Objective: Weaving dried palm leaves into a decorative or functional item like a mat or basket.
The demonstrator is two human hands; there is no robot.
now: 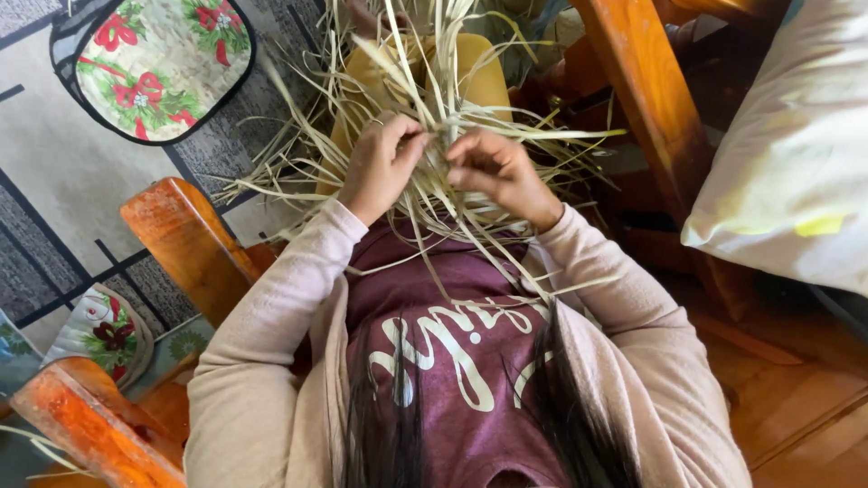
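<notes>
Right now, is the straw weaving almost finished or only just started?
It looks early. Done: hard to say; only a small bunched patch shows where the left hand and right hand meet, and the fingers hide it. In hand: both hands pinch the pale straw strips at that spot. Left: probably most of it, since long strips fan out loose in every direction over the lap.
</notes>
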